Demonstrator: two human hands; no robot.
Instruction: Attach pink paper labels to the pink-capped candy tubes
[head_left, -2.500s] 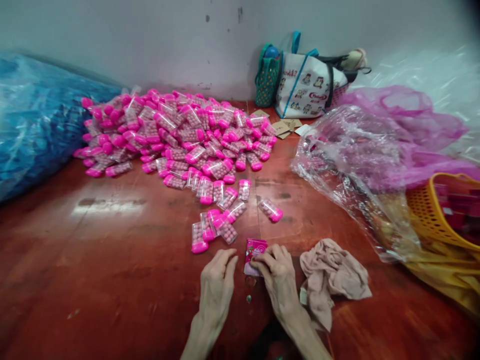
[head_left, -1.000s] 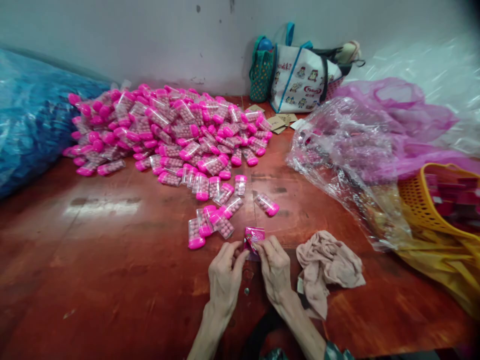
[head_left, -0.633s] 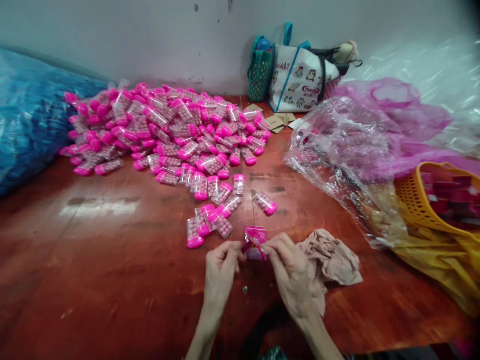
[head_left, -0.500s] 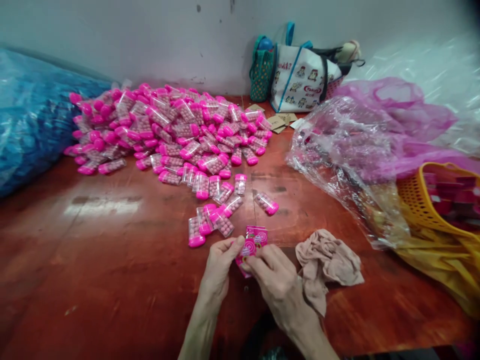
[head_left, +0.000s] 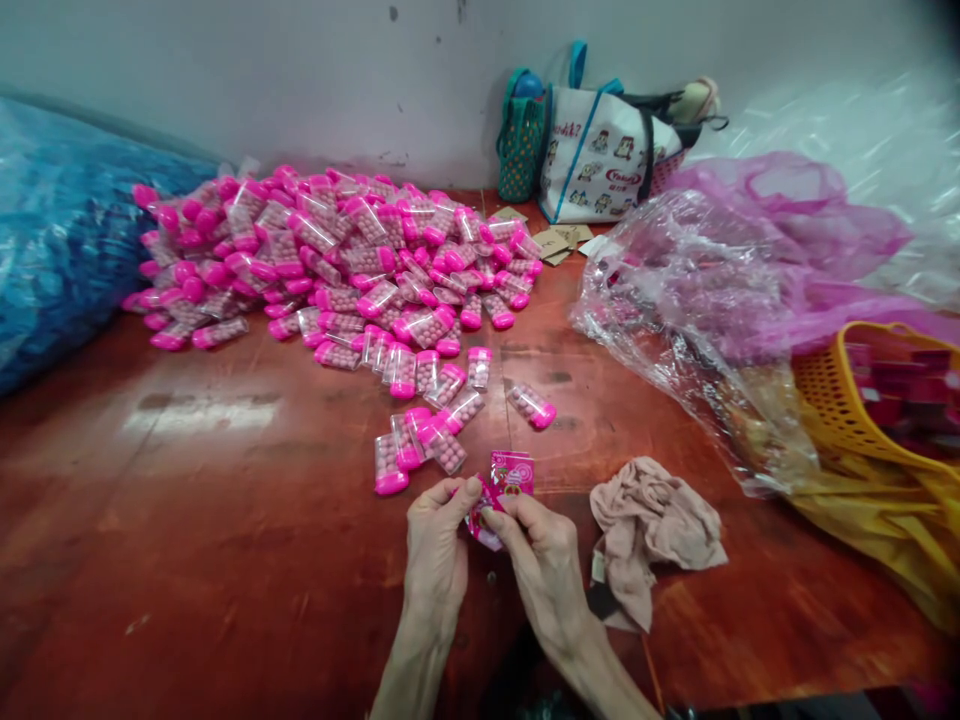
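Between both hands is a small pink printed wrapper (head_left: 484, 522), bent and creased. My left hand (head_left: 437, 550) pinches its left edge with thumb and finger. On the other side, the thumb and fingers of my right hand (head_left: 546, 565) close on it. Just behind the fingers, further pink printed wrappers (head_left: 513, 470) lie in a small stack on the red-brown table (head_left: 247, 560). Several transparent bottles with pink caps (head_left: 391, 460), filled with pale pink balls, lie a little beyond to the left. A single bottle (head_left: 531, 406) rests apart from them.
A large heap of the same bottles (head_left: 337, 250) fills the back left, beside a blue plastic bag (head_left: 67, 240). To the right are a crumpled beige cloth (head_left: 660, 515), plastic wrapping (head_left: 675, 270) and a yellow basket (head_left: 825, 400). A white tote bag (head_left: 592, 160) stands against the wall.
The wrapper in my hands has been bent and turned, its flat printed face less visible. My right hand has drawn back slightly and rotated, exposing more of the stack behind.
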